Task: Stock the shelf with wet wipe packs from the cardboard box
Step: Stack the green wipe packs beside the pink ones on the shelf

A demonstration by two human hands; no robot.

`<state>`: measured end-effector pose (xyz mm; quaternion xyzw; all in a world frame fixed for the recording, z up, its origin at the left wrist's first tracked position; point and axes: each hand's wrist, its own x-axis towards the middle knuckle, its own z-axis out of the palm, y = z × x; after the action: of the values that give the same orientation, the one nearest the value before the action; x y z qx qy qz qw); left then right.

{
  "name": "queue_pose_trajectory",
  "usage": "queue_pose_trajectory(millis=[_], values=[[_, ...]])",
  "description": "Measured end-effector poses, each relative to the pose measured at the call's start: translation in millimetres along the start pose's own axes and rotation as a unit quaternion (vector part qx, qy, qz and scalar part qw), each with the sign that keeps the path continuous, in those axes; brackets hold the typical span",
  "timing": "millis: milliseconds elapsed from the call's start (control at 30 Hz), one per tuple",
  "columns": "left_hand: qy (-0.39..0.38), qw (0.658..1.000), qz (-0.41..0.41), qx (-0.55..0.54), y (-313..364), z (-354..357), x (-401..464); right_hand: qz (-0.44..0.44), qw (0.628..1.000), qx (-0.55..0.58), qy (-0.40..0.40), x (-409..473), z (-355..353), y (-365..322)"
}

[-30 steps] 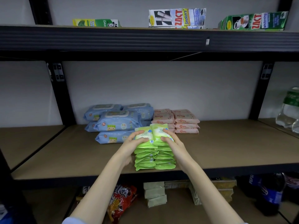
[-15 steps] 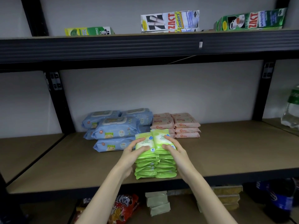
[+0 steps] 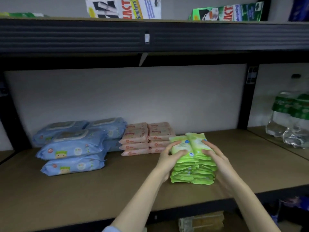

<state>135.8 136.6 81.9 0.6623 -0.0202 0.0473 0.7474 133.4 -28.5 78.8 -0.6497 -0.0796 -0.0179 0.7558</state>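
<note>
**Both hands on the green wipe stack, middle shelf**

Green wet wipe packs [image 3: 192,168] sit in two side-by-side stacks on the brown shelf board [image 3: 100,186], toward the front edge and right of centre. The stacks touch each other; the lower packs lie flat, and the top packs look slightly raised or tilted at the back.

Left hand [image 3: 168,156] grasps the left side of the stack: fingers curl over the top left pack, thumb across its near face. Right hand [image 3: 215,156] does the same on the right side, fingers [image 3: 204,144] wrapped over the top right pack. Both forearms reach in from the lower edge of the view.

Just behind and left of the green stack, pink wipe packs [image 3: 147,139] stand in two stacks at the back of the shelf, near the green packs but whether touching cannot be told. Further left, blue wipe packs [image 3: 73,148] are piled in larger bundles (front pile two high, more behind), touching the pink ones or nearly so.

On the board to the right, past the black upright [image 3: 247,101], a shrink-wrapped bundle of water bottles [image 3: 291,119] with green labels.

Upper shelf: toothpaste cartons, one white [image 3: 123,8], one green [image 3: 227,13]. Some blur throughout. The cardboard box is not visible from this angle.
</note>
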Motion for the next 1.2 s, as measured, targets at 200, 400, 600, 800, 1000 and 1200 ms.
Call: queue_pose_trajectory(millis=[200,400,600,800,1000,1200], values=[[-0.003,1.000,0.006,-0.001,-17,62,65,0.000,1.000,0.003,0.013,53,-59,-9],[0.033,0.999,0.018,-0.011,-28,61,101,0.008,0.999,0.014,-0.028,98,-60,-4],[0.066,0.988,0.051,0.126,-24,39,111,0.016,0.997,0.036,-0.065,122,-47,5],[0.129,0.885,0.116,0.432,-3,28,105,-0.028,0.995,-0.043,-0.086,115,-64,-19],[0.119,0.612,0.374,0.687,-1,29,82,-0.202,0.704,-0.680,-0.041,111,-84,-32],[0.035,0.621,0.330,0.710,-28,28,92,-0.323,0.602,-0.725,-0.084,128,-74,7]])
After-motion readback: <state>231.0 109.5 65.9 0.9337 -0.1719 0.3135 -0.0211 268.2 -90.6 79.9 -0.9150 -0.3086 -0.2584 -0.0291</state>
